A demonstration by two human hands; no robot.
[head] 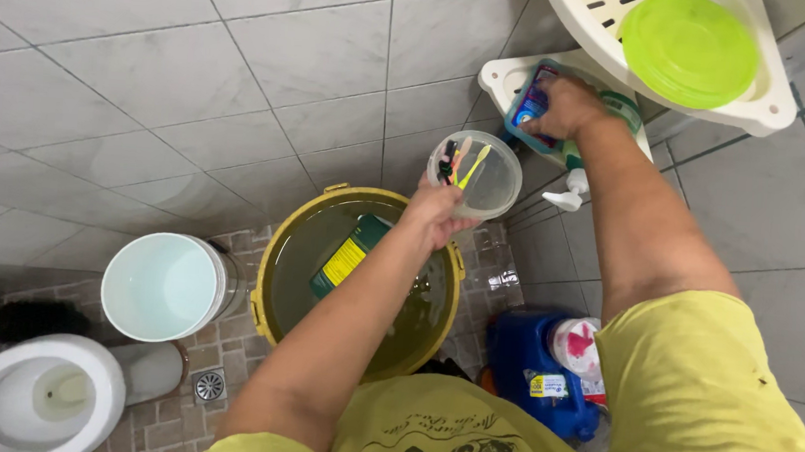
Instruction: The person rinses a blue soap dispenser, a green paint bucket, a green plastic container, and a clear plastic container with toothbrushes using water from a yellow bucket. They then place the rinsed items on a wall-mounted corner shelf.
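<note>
Yellow shirt fabric [692, 407] fills the bottom of the view and is cut off by the lower and right edges, so only the two forearms of the person are seen reaching out from it. A clear plastic cup [487, 177] is held up over a yellow bucket [270, 292] by the left hand [434, 211], whose fingers are curled closed around the cup's lower wall; several toothbrushes [464, 162] stand inside it, their colours blurred through the plastic. Much of the bucket's right side is hidden by the left forearm; water is seen in it, with a green and yellow packet [346, 255] lying against its far wall. The right hand [567, 107] is laid on a blue container [530, 103] on the lower tier of a white corner shelf [494, 75]; its fingers are bent down over the container, but whether it is truly gripped cannot be told, since the fingertips are hidden. A white pump nozzle [569, 192] shows just below the wrist, its bottle largely covered by the arm. A green plate [689, 48] rests on the upper tier. A blue detergent jug [529, 372] is partly masked by the shirt. A white bin [164, 287] stands beside the bucket, and a toilet bowl [27, 398] is cut off at the lower left corner.
</note>
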